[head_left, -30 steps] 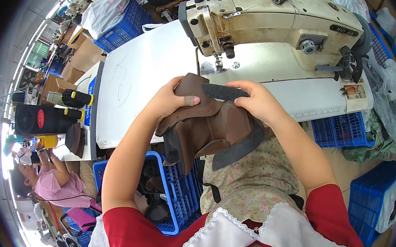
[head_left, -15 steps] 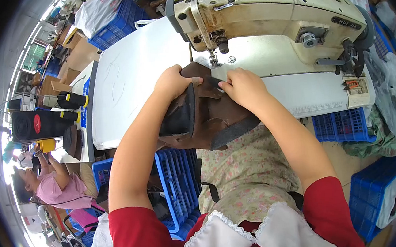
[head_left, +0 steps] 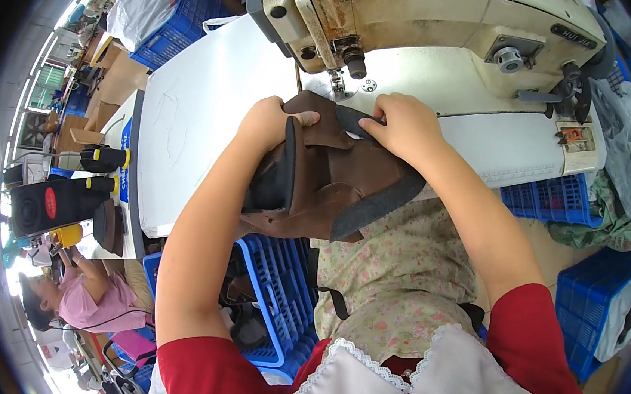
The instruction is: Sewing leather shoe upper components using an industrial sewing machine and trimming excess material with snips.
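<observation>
A brown leather shoe upper (head_left: 350,165) with dark grey lining is held between my two hands, just in front of the sewing machine (head_left: 435,18). My left hand (head_left: 268,126) is closed on its far left part, with the thumb pressed on top of the leather. My right hand (head_left: 408,127) pinches the dark grey lined edge (head_left: 352,121) on the right side. The tip of the upper lies close to the presser foot (head_left: 338,84), and I cannot tell if it touches. Its near end overhangs the table edge above my lap.
The white machine table (head_left: 195,110) spreads to both sides. A blue crate (head_left: 283,297) holding dark pieces stands below on my left; other blue crates (head_left: 602,299) stand on the right. At the far left, a person in pink (head_left: 99,295) sits beyond a side table with black machinery (head_left: 61,204).
My right hand has moved slightly right, and more of the dark grey edge shows, turned outward. My left hand keeps its hold. The whole view has shifted slightly.
</observation>
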{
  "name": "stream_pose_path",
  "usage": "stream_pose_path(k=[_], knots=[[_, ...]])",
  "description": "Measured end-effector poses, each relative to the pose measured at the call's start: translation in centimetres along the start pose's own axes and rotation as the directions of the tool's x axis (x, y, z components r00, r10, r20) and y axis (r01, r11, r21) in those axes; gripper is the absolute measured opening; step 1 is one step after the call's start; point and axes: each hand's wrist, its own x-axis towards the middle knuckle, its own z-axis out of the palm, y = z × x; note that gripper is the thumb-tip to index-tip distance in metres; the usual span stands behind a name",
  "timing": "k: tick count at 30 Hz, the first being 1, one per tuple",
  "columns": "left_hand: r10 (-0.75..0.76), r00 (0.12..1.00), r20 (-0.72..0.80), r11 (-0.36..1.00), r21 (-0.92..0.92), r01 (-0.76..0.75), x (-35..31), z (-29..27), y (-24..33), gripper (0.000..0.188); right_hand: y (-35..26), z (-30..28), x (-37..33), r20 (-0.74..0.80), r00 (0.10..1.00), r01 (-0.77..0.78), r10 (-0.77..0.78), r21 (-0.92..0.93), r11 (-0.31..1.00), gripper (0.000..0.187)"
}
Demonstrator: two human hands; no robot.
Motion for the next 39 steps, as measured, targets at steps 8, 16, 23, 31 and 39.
stream_pose_path(k=[8, 16, 23, 31, 39], knots=[[0.238, 0.971, -0.03, 0.928, 0.303, -0.218, 0.4, -0.3, 1.2, 0.071, -0.4, 0.4, -0.2, 0.024, 0.999, -0.037, 0.038, -0.033, 0.999, 0.027], [0.094, 0.993, 0.066, 0.963, 0.248, -0.108, 1.3, -0.7, 1.8, 0.068, 0.0, -0.8, 1.8, 0.086, 0.995, -0.057, 0.05, 0.082, 0.995, 0.019], [0.235, 0.967, 0.103, 0.95, 0.188, -0.251, 3.1, -0.5, 0.6, 0.072, 0.0, 0.0, 1.9, 0.129, 0.99, -0.055, 0.051, 0.021, 0.998, 0.014], [0.256, 0.951, 0.176, 0.966, -0.008, -0.258, 4.9, 0.0, 0.1, 0.064, -0.4, 0.3, 1.1, 0.041, 0.999, -0.013, 0.011, 0.048, 0.999, 0.013], [0.219, 0.974, 0.065, 0.975, 0.007, -0.22, 4.4, 0.4, 0.2, 0.062, 0.0, -0.6, 2.2, 0.134, 0.99, 0.041, -0.035, -0.043, 0.998, 0.014]])
